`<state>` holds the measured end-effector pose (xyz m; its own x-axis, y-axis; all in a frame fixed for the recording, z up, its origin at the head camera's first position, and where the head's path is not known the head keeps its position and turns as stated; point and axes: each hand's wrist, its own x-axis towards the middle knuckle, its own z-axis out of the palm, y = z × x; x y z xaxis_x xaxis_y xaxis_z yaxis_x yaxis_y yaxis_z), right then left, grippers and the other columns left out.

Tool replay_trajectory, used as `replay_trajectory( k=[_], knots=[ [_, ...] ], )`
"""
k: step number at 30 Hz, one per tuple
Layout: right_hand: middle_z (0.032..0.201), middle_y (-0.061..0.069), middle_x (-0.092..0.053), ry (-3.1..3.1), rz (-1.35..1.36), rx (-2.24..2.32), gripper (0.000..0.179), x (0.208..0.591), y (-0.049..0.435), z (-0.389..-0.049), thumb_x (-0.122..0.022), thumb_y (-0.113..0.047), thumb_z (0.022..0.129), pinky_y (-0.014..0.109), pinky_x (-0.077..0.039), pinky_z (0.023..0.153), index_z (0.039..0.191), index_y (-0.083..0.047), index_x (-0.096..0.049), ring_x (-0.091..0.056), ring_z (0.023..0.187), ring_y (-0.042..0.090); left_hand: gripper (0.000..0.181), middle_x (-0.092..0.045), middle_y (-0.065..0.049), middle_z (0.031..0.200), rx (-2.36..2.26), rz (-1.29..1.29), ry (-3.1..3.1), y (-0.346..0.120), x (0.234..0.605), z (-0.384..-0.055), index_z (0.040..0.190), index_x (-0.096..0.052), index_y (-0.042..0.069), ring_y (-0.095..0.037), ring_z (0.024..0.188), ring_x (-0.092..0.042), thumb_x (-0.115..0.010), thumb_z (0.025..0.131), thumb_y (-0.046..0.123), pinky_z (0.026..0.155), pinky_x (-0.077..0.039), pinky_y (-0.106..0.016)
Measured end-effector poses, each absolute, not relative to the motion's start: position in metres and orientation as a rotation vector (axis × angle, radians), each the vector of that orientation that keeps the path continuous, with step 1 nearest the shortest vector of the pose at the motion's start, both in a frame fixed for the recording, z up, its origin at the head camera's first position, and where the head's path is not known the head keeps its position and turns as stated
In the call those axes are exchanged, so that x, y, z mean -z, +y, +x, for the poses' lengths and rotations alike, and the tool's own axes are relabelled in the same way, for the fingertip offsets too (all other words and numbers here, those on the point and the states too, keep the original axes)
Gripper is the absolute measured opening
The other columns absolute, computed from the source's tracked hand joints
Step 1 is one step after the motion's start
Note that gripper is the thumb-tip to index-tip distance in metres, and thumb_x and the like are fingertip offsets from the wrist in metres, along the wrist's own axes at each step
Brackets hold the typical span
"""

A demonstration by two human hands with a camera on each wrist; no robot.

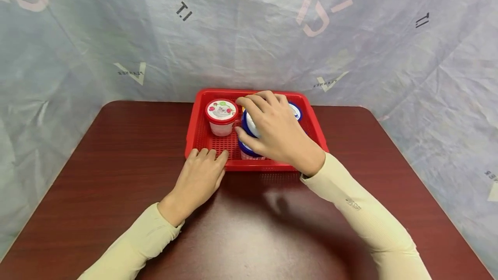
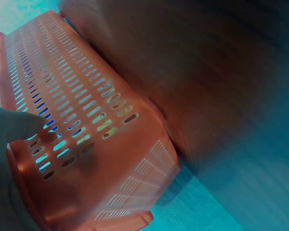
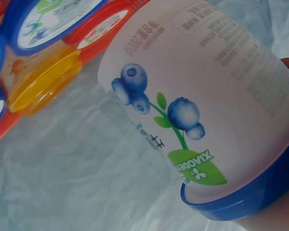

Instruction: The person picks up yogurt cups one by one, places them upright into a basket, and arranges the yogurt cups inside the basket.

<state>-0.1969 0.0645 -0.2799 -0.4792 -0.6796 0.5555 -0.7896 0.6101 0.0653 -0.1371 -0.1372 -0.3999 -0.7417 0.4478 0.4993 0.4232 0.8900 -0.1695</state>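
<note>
My right hand [image 1: 274, 126] grips a white tub [image 3: 159, 86] by its blue lid [image 3: 250, 199], over the basket. Blueberries and a green leaf are printed on the tub's side. Beneath it in the head view is another blue-lidded tub [image 1: 250, 154], partly covered by the hand. At the front left corner of the red plastic basket [image 1: 268, 166], my left hand [image 1: 200, 174] holds the rim. Its fingers go over the edge, and the thumb [image 2: 26, 125] lies against the slotted outer wall in the left wrist view.
A red-lidded tub [image 1: 221, 113] stands in the basket's left part. To the right a blue-lidded tub [image 1: 297, 110] shows behind the hand. A yellow lid [image 3: 45, 84] appears in the right wrist view. The basket stands on a dark red-brown table [image 1: 128, 154] before a grey printed sheet [image 1: 233, 46].
</note>
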Motion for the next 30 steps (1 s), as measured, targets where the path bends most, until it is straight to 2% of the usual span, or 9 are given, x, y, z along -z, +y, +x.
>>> replay_trajectory(
  k=[9,17,24,30],
  knots=[
    [0.125,0.009,-0.064,-2.328,1.22,-0.23,0.051,0.28,0.035,-0.213,-0.056,-0.047,0.095,0.048,-0.041,0.094,0.128,-0.008,-0.06,-0.052,0.116,0.028,0.017,-0.062,-0.01,0.072,-0.083,-0.633,-2.475,-0.135,0.401,-0.139,0.103,-0.068,0.01,-0.028,0.067,-0.058,-0.067,0.087,0.018,0.06,-0.036,-0.037],
    [0.13,0.012,-0.06,-2.337,1.311,-0.188,0.045,0.282,0.001,-0.23,-0.05,-0.043,0.097,0.047,-0.042,0.094,0.126,-0.01,-0.063,-0.05,0.121,0.029,0.012,-0.057,-0.008,0.067,-0.091,-0.633,-2.455,-0.137,0.401,-0.139,0.093,-0.064,0.01,-0.027,0.063,-0.057,-0.068,0.085,0.018,0.057,-0.033,-0.037],
    [0.131,0.011,-0.056,-2.47,1.375,-0.065,0.046,0.3,-0.027,-0.246,-0.047,-0.042,0.099,0.049,-0.042,0.097,0.132,-0.011,-0.058,-0.05,0.12,0.03,0.02,-0.06,-0.007,0.071,-0.107,-0.631,-2.459,-0.138,0.401,-0.139,0.104,-0.067,0.011,-0.026,0.065,-0.058,-0.069,0.087,0.021,0.059,-0.036,-0.038],
    [0.13,0.009,-0.056,-2.585,1.393,0.064,0.048,0.316,-0.04,-0.252,-0.047,-0.044,0.099,0.045,-0.044,0.1,0.135,-0.012,-0.055,-0.05,0.12,0.028,0.026,-0.065,-0.009,0.081,-0.119,-0.619,-2.483,-0.138,0.399,-0.137,0.11,-0.067,0.011,-0.027,0.072,-0.06,-0.07,0.088,0.024,0.064,-0.039,-0.038]
  ],
)
